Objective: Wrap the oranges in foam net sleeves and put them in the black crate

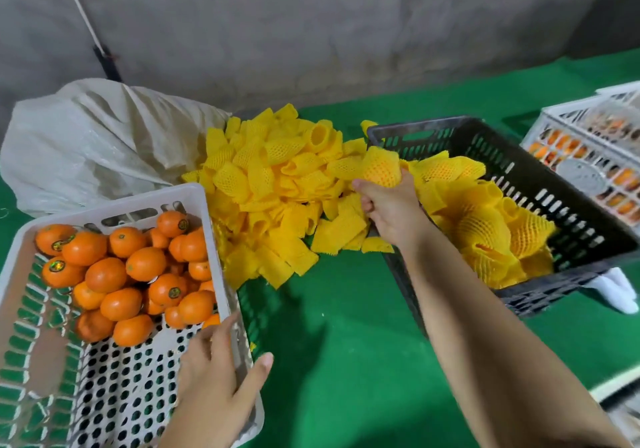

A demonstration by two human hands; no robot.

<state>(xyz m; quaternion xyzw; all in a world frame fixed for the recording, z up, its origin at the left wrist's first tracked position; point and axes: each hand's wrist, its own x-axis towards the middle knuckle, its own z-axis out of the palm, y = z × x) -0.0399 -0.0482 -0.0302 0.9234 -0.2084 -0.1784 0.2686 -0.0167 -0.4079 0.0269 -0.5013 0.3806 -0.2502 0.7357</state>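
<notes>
Oranges (124, 274) are sitting unwrapped in the white crate (221, 240) at left, piled toward its far end. Right hand (388, 208) is reaching forward, its grip clenched around a wrapped orange (381, 167) in a yellow foam net sleeve, fingers curled under it, thumb on the near-left side. Wrapped orange is hanging over the left rim of the black crate (519, 177), right at the crate's near-left wall, not yet resting inside. Left hand (214, 375) is gripping the right rim of the white crate near its front corner: thumb hooked outside the wall, fingers lying inside over the perforated floor. White crate is sitting tilted, near end raised toward the camera.

Black crate is standing right of center on the green surface (346, 326), holding several wrapped oranges (491, 236) bunched along its left and near side. Loose pile of foam net sleeves (273, 177) is lying on the surface between the two crates, touching the white crate's far right corner and reaching the black crate's left wall. White plastic bag (97, 143) is slumping behind the white crate, beside the sleeve pile. Second white crate (585, 150) with orange fruit inside is sitting at far right, behind the black crate. White object (616, 292) is poking out from under the black crate's near right corner; cannot tell what it is. Grey wall (311, 25) is behind.
</notes>
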